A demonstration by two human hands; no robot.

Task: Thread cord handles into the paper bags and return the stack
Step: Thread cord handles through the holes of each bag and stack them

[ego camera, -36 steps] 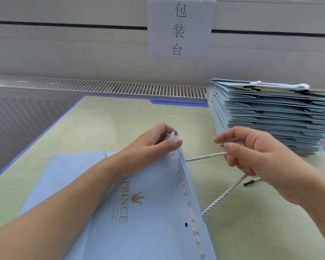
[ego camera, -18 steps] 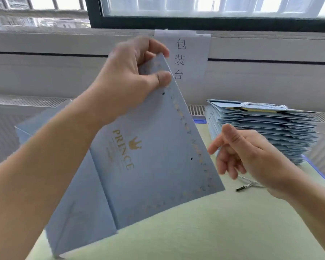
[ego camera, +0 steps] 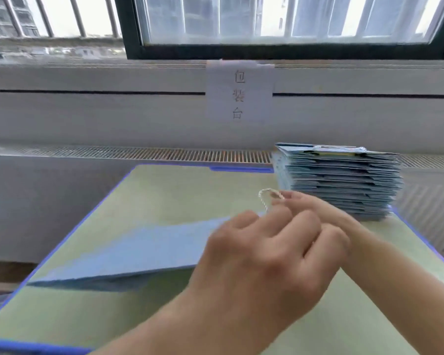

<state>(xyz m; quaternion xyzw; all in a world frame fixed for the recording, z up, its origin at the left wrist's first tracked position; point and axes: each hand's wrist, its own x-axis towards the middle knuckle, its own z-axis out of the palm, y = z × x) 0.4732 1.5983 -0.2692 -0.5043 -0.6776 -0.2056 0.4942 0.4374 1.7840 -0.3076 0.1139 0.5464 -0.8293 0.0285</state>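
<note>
A light blue paper bag lies nearly flat across the green table, its right end slightly raised and reaching under my left hand. That hand is seen from the back with curled fingers and seems to grip the bag's edge; the contact itself is hidden. Just behind it, my right hand pinches a white twisted cord, which loops up above the fingertips. The rest of the cord is hidden behind my hands.
A tall stack of flat blue bags stands at the table's back right corner, one white cord on top. A paper sign hangs on the wall below the window. A vent grille runs behind the table.
The bag, held up in the air by my left hand half a second ago, is now turned over and down on the table. My right hand has picked up the cord.
</note>
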